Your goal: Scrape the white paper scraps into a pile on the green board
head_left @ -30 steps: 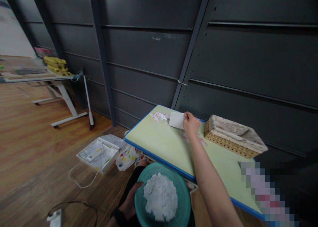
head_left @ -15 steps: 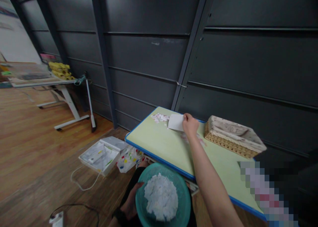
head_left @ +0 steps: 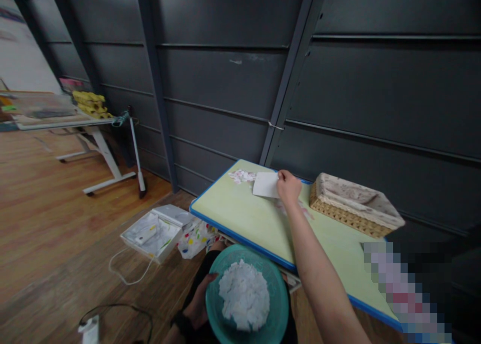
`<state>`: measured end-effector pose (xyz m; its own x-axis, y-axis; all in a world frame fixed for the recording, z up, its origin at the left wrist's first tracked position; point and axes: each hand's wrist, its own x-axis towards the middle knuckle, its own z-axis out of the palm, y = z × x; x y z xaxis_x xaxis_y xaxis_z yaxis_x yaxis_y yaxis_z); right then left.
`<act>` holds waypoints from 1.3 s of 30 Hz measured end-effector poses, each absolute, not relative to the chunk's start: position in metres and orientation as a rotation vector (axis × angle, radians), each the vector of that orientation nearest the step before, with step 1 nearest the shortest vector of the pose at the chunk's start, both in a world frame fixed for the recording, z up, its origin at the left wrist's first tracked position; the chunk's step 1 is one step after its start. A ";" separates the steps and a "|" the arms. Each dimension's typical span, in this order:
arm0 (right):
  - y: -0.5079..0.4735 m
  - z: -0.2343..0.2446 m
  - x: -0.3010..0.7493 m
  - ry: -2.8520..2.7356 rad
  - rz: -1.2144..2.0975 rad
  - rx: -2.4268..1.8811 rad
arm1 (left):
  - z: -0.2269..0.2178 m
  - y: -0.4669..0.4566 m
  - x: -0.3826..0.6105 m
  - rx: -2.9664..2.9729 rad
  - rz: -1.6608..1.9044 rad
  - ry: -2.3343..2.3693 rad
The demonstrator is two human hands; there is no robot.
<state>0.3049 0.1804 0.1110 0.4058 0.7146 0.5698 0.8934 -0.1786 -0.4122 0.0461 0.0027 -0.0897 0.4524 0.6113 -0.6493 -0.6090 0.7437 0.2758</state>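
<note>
My right hand (head_left: 288,186) reaches across the pale green, blue-edged table (head_left: 229,211) and pinches the right side of a white card (head_left: 265,184). Left of the card lies a heap of small paper pieces (head_left: 242,176); another scatter of pinkish pieces (head_left: 305,211) lies by my right wrist, partly hidden by the arm. Between my knees rests a teal plastic basin (head_left: 276,284), filled with a mound of torn white paper (head_left: 244,296). My left hand (head_left: 201,299) grips the basin's left rim.
A lined wicker basket (head_left: 349,216) stands at the table's back right. On the floor to the left are an open white box (head_left: 161,238), a dotted plastic bag (head_left: 193,238) and a power strip (head_left: 90,330). A dark panelled wall (head_left: 225,83) rises behind the table.
The white card has shifted very slightly to the left in my right hand. My left hand stays on the basin. The whole view has moved a little.
</note>
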 end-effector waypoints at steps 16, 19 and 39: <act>0.180 0.111 0.303 -1.293 -0.269 -1.918 | -0.114 0.003 0.043 0.099 0.781 0.714; 0.181 0.109 0.302 -1.309 -0.282 -1.922 | -0.115 0.003 0.043 0.102 0.787 0.698; 0.178 0.114 0.301 -1.360 -0.309 -2.107 | -0.105 0.002 0.044 0.087 0.780 0.716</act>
<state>0.3007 0.1781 0.1140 0.4463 0.7448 0.4961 0.8861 -0.2904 -0.3613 0.0440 0.0019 -0.1049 0.4905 0.6693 -0.5581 -0.6130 0.7201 0.3250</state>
